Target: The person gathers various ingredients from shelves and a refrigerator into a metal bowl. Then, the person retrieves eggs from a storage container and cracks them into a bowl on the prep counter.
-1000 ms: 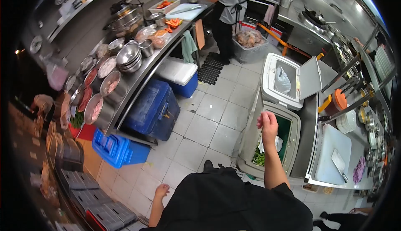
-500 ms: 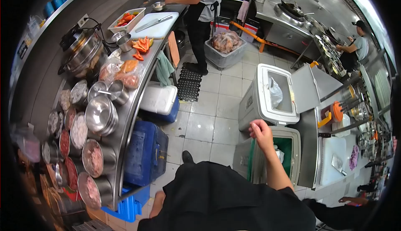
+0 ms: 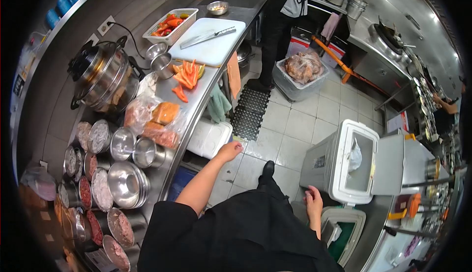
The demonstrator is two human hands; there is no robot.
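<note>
My left hand (image 3: 230,151) hangs in the air with loosely curled fingers and nothing visible in it. It is nearest to the white-lidded cooler box (image 3: 211,136) under the steel counter. My right hand (image 3: 313,202) is low on the right, fingers bent and a little apart, holding nothing I can see. Near it stand a grey bin (image 3: 319,161) with its lid open and a second bin (image 3: 361,218) with a green inside. On the counter, a knife (image 3: 209,37) lies on a white cutting board (image 3: 231,25), above cut red peppers (image 3: 187,75) and bagged orange-pink food (image 3: 164,113).
Steel bowls (image 3: 125,183) and containers of minced meat (image 3: 120,227) crowd the left counter. A person (image 3: 285,21) stands at the sink. Ahead are a black floor mat (image 3: 250,112) and a tub (image 3: 300,87) of bagged meat. Another person's arm (image 3: 445,105) shows at the right.
The view has moved forward and turned, bringing the cutting board closer. My left hand has come into view. My right hand is now lower, beside the bins.
</note>
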